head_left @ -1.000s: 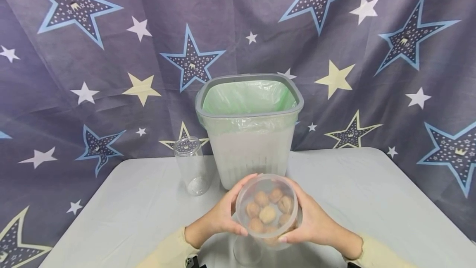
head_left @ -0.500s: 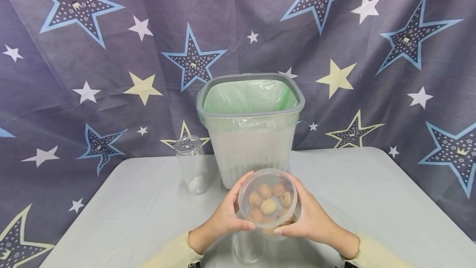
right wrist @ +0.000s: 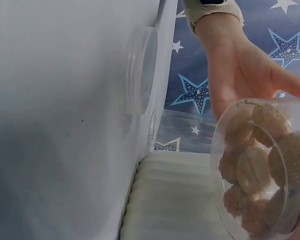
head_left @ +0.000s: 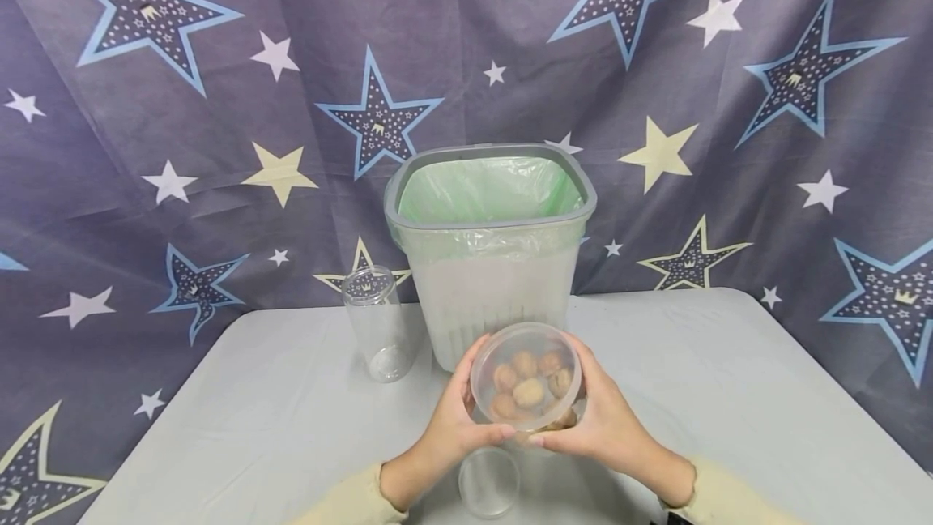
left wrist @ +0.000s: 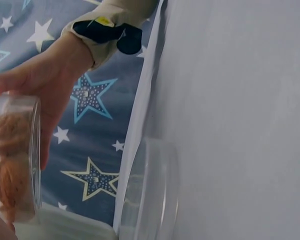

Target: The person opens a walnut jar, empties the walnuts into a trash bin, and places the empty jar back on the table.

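Note:
A round clear plastic tub point(head_left: 525, 379) of walnuts point(head_left: 528, 392) is held up off the table, its round face tilted toward me. My left hand point(head_left: 453, 420) grips its left side, thumb along the front. From the right side my right hand point(head_left: 615, 420) holds it too, thumb near the lower front rim. The right wrist view shows the walnuts point(right wrist: 254, 170) through the tub wall, with the left hand point(right wrist: 240, 70) across from the camera. In the left wrist view the right hand point(left wrist: 52, 85) is behind the tub point(left wrist: 15, 150). A round clear lid-like piece point(head_left: 489, 482) lies on the table below.
Behind the hands stands a pale waste bin point(head_left: 496, 290) with a grey rim and green-tinted liner. A tall clear jar point(head_left: 379, 326) stands to its left. The light grey table point(head_left: 277, 411) backs onto a star-patterned cloth point(head_left: 219, 144).
Both hands have moved the walnut tub slightly up and away from me, toward the bin. More of the clear round piece below shows now.

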`<state>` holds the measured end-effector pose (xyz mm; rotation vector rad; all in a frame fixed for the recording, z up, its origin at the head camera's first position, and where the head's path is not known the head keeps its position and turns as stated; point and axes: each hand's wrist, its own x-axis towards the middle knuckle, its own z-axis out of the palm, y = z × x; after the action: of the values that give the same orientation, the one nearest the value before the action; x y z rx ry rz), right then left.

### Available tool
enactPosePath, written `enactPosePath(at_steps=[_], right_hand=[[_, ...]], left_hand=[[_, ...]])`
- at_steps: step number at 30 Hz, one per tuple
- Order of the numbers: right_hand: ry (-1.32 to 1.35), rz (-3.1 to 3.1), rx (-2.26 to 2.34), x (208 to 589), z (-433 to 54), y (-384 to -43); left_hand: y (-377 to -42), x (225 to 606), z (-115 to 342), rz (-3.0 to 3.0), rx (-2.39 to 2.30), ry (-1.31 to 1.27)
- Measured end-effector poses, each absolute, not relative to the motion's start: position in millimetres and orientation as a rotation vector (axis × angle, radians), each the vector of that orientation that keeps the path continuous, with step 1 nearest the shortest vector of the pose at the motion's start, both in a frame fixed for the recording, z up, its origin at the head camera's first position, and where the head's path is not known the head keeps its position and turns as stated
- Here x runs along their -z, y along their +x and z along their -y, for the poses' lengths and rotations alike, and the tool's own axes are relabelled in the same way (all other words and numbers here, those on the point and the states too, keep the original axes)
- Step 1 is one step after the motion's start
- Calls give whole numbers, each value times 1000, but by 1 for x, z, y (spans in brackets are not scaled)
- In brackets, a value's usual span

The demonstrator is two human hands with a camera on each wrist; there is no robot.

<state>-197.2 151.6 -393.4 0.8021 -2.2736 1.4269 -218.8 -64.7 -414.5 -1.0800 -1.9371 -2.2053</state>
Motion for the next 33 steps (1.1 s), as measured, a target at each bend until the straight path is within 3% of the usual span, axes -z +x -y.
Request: enactPosePath(at_steps=[10, 33], right_hand=[[768, 2253, -1433, 396, -149, -199], [732, 2267, -1393, 395, -147, -197]], left_hand=[[-210, 414, 59, 2053, 2245, -849], [-204, 411, 55, 2055, 2242, -772]])
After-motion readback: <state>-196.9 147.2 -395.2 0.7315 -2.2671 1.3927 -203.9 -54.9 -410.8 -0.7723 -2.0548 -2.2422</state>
